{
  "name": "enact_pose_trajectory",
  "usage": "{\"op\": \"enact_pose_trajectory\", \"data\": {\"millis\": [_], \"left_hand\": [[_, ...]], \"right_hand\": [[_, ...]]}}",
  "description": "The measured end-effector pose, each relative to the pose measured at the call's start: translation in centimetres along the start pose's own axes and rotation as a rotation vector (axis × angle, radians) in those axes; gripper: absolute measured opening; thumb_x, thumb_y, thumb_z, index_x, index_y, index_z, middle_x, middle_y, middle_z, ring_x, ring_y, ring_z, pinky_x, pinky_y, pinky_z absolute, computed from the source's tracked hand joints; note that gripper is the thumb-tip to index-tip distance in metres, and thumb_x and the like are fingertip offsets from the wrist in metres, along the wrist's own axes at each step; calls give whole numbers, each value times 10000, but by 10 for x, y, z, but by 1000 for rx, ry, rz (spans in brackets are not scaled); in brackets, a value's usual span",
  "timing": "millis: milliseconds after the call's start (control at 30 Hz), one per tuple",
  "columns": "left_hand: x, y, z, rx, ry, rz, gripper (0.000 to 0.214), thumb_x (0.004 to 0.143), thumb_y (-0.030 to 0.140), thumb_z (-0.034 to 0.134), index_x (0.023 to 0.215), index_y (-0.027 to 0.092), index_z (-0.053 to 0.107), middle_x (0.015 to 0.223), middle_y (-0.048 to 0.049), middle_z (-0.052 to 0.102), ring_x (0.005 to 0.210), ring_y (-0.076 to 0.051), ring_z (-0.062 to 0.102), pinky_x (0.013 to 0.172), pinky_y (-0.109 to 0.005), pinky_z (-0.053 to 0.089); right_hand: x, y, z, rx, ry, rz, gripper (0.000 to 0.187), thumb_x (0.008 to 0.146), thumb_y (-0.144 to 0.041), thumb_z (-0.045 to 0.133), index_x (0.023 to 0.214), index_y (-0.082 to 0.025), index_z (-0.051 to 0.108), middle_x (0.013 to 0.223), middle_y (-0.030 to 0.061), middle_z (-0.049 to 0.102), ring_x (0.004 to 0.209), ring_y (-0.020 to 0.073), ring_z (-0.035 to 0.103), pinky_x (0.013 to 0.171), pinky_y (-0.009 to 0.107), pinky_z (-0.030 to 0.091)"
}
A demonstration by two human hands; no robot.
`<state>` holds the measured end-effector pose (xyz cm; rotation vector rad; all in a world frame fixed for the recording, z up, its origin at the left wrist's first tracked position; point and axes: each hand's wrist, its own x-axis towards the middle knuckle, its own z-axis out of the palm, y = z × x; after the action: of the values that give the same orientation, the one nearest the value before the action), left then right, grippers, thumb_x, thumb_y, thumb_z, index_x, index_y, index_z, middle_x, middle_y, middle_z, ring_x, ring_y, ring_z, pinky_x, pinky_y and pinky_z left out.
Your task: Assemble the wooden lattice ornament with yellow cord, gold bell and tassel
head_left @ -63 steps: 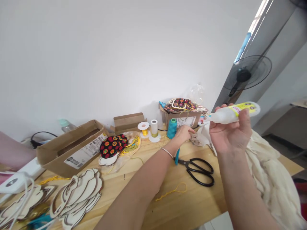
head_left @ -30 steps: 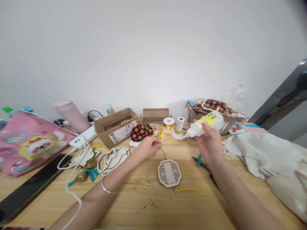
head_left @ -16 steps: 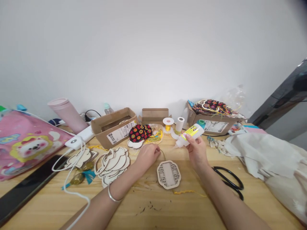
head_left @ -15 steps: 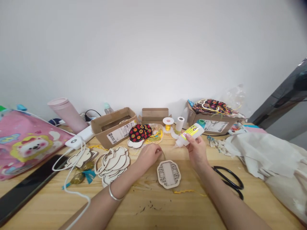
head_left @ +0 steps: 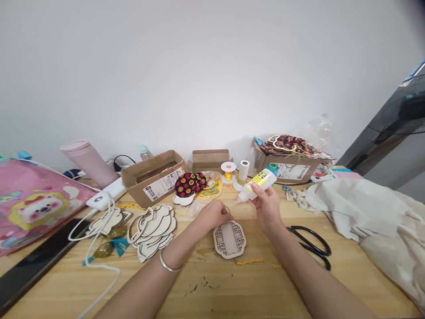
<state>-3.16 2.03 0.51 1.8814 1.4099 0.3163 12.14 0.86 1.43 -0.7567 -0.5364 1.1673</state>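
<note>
Inward from the bench's (head_left: pixel 259 292) far edge, my right hand (head_left: pixel 268 209) grasps a bottle (head_left: pixel 260 180); left hand's (head_left: pixel 214 215) grip I can't tell.

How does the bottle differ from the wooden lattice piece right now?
The bottle is tilted in the right hand, while the lattice piece lies on the table. The bottle is whitish with a yellow label; the lattice piece is light brown, flat and patterned.

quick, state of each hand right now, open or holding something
Left hand: fingers curled by the wooden frame; whether it grips anything cannot be told.
Right hand: closed, holding the yellow-labelled bottle.
</note>
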Motion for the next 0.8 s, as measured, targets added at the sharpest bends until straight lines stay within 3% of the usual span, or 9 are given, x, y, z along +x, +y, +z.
{"op": "enact_pose_trajectory", "data": {"millis": [100,267,400,633,800], "left_hand": [[6,0,-4,-89,-72,29,257,600,285,565,399,148,482,374,69,342,414,-75,304,455,-222,208],[9,-1,-6,-289,-99,69,205,634,317,556,533,138,560,492,47,505,474,-80,401,474,-197,278],[8,-4,-4,-467,-74,38,179,654,301,561,642,127,601,604,-4,601,526,-87,481,513,-194,336],[5,-6,2,-631,40,-3,176,622,274,626,684,112,595,581,14,574,514,-70,465,516,-190,335],[0,-5,3,-719,37,-23,207,635,311,626,683,113,587,588,2,605,461,-61,445,470,-189,312]], "right_hand": [[0,2,-1,3,-13,6,293,558,-233,739,789,-158,574,749,-5,664,651,130,619,585,243,513],[2,2,-4,6,-15,9,308,565,-233,734,816,-157,572,770,9,666,671,136,621,586,240,511],[3,1,-5,28,-4,11,303,566,-219,735,811,-153,570,772,9,670,672,125,621,598,224,509],[0,1,-1,48,-6,28,254,575,-209,729,776,-154,585,726,-7,671,632,108,618,571,195,506],[-2,4,-6,60,-207,219,194,647,-269,661,801,-169,598,742,1,669,639,122,623,544,198,495]]}}
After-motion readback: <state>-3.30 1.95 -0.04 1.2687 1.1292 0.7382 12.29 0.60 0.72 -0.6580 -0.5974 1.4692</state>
